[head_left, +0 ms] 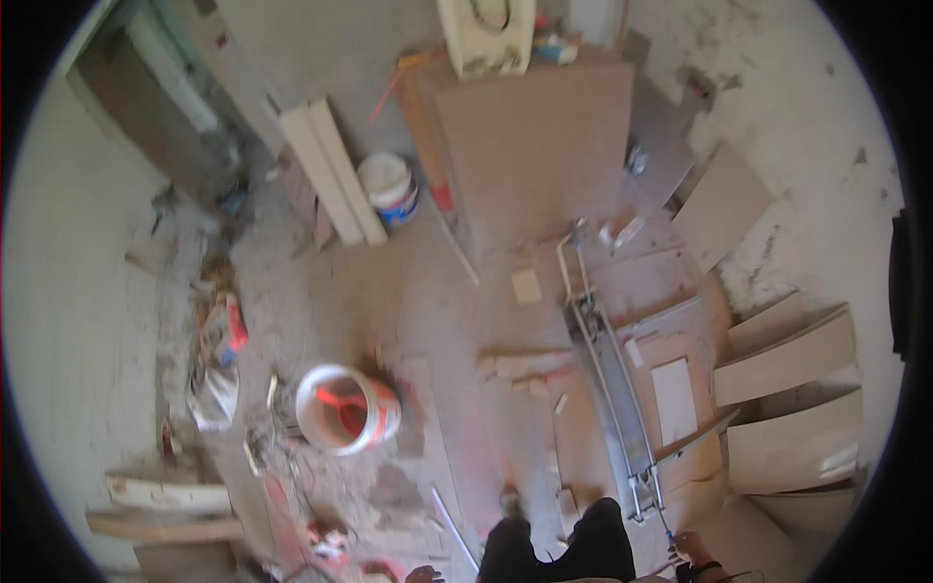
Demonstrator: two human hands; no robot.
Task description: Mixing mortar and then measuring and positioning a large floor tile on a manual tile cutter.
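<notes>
A long manual tile cutter (622, 389) with two metal rails lies on the floor to the right of my knees. At its near end, my right hand (692, 549) is closed at the tip of the thin lever handle (664, 520); the fingers are small and blurred here. My left hand (425, 575) shows only in part at the lower edge, left of my legs. Its fingers look loosely apart, with nothing visible in them. A pale rectangular tile piece (674, 398) lies beside the cutter, on the right.
A white bucket (309, 432) with a red tool inside stands at left. Cut tiles (792, 360) lean along the right wall. Farther off are a large brown board (535, 155), a second bucket (387, 180) and upright planks (330, 175). Scraps and strips litter the dusty floor.
</notes>
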